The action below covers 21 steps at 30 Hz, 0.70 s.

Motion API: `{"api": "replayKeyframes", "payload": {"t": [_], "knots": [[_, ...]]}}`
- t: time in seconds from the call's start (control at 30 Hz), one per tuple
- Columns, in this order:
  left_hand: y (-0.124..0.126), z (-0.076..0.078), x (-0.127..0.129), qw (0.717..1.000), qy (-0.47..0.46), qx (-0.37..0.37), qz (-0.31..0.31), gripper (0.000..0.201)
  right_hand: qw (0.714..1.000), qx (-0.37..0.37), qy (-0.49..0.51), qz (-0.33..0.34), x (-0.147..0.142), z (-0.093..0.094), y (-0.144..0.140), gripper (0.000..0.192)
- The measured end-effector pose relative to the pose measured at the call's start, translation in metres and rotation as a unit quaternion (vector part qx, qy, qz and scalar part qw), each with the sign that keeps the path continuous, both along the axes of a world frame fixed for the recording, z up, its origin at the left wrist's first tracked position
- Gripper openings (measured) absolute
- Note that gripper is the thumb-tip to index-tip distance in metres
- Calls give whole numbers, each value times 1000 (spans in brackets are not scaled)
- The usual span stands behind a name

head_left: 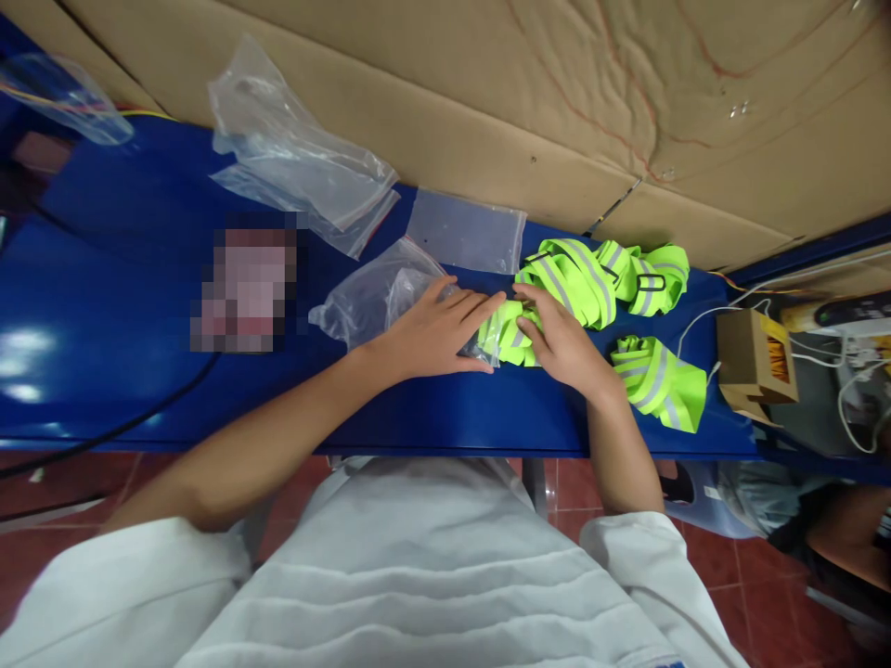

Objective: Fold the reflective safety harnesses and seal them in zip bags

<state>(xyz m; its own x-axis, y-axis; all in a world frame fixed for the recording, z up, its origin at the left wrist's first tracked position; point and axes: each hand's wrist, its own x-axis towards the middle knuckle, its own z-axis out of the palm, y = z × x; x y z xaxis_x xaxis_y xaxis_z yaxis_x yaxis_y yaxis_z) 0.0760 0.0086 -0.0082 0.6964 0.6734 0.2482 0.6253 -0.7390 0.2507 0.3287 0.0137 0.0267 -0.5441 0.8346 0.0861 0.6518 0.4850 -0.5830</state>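
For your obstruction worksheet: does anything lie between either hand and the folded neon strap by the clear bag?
Nothing visible does. The right hand already touches the folded neon strap, and the left hand rests on the clear bag beside it.

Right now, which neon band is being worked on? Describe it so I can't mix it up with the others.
On the blue table, find the two hands at its middle. The folded neon band lies between the left hand and right hand, partly under a clear bag. Unlike the loose pile and the single band, it is the one being touched.
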Motion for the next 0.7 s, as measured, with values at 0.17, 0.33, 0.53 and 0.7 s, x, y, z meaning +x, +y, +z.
{"api": "replayKeyframes", "payload": {"t": [0.17,0.33,0.53,0.7], "knots": [[3,-6,-2,999,-31,-17,9,96,995,49,76,29,-6,1,2,15],[4,-8,-4,999,-38,-28,1,97,996,1,67,60,-4,0,6,11],[2,-5,-1,1000,-14,0,10,103,996,21,82,40,-9,-7,2,35],[-6,6,3,1000,14,9,-5,103,988,-31,149,16,-16,-13,-3,44]]}}
